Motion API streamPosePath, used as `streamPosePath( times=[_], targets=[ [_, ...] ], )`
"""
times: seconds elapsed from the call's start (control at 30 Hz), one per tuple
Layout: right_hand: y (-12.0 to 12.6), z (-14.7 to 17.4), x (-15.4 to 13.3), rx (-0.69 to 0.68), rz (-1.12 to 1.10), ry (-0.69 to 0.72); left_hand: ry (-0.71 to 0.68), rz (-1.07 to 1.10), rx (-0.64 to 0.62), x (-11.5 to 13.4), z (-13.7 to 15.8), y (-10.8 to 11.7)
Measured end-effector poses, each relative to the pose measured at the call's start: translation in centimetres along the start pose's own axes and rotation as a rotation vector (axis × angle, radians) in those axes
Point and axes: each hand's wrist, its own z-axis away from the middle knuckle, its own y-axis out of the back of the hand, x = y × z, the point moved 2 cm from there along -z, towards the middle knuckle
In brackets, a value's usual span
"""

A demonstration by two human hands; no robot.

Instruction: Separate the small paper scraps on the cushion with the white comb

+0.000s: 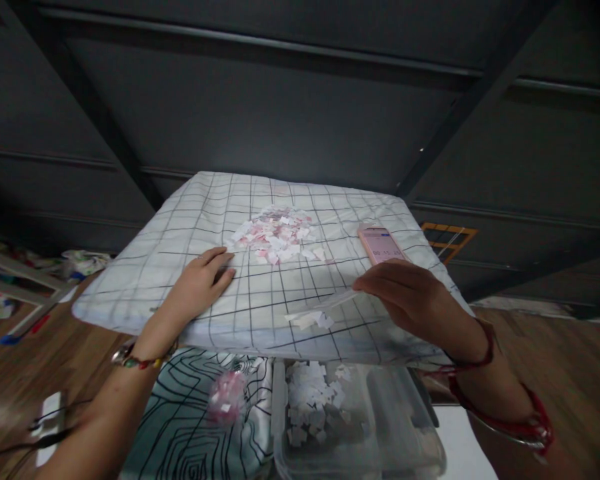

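Note:
My left hand (200, 283) lies on the checked cloth of the table, fingers stretched and loosely apart, with nothing in it. Just beyond its fingertips spreads a pile of small pink and white paper pieces (277, 233). My right hand (413, 293) pinches one end of a clear plastic bag (337, 300), which slants down to the left. White paper pieces (313, 320) show at the bag's low end; whether all are inside I cannot tell. Right behind this hand a pink phone (383, 245) with a running time display lies on the cloth.
Below the table's front edge stands a clear plastic box (360, 460) with white paper pieces in it. Left of it, a bag of pink pieces (227, 398) rests on a green patterned cloth (165, 427). A power strip (51, 427) lies at lower left. A dark panel (280, 120) rises behind.

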Motion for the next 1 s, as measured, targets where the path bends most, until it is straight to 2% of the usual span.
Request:
streamPosePath(
  times=[0.13, 0.3, 0.63, 0.87, 1.0],
  targets=[
    [-0.3, -0.7, -0.2, 0.023, -0.028, 0.016, -0.014, 0.002, 0.012, -0.1, 0.0, 0.0],
    [-0.6, -1.3, -0.5, -0.057, -0.054, 0.032, -0.018, 0.001, 0.013, -0.1, 0.0, 0.0],
    [3.5, 2.3, -2.7, -0.13, 0.035, -0.022, -0.01, -0.006, 0.012, 0.0, 0.0, 0.0],
    [4.2, 5.0, -4.4, -0.137, 0.077, -0.058, -0.01, -0.004, 0.011, -0.2, 0.0, -0.1],
    [4.6, 4.7, -4.0, -0.128, 0.108, -0.074, -0.009, -0.006, 0.007, -0.1, 0.0, 0.0]
  ],
)
